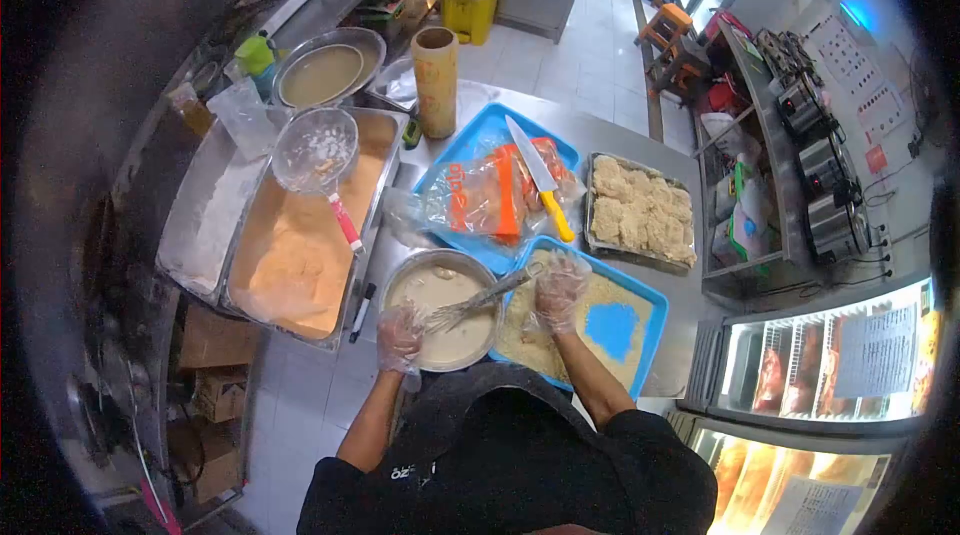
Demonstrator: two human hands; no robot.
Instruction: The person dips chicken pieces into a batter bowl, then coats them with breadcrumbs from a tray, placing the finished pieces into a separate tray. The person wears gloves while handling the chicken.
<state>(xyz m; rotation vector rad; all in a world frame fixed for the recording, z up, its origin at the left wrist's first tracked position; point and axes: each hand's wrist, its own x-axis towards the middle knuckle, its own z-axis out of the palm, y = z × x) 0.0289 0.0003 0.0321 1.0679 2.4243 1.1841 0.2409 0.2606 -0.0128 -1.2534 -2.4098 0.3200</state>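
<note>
A metal bowl (443,367) of pale, runny batter stands at the table's near edge. My left hand (400,335), in a clear plastic glove, is closed over the bowl's left rim, its fingertips close to the wires of a whisk (470,307). The whisk slants across the bowl, wire end above the batter. My right hand (562,287), also gloved, is closed at the whisk's handle end; its grip is partly hidden. Below that hand lies a blue tray (655,320) of pale crumbs, with a patch of bare blue bottom showing.
Behind the bowl, another blue tray (487,120) holds bagged food (470,197) and a yellow-handled knife (540,175). Breaded pieces (640,203) fill a tray at right. Left are pans of white flour (215,205) and orange powder (300,270), a strainer (315,150) and a marker (362,310).
</note>
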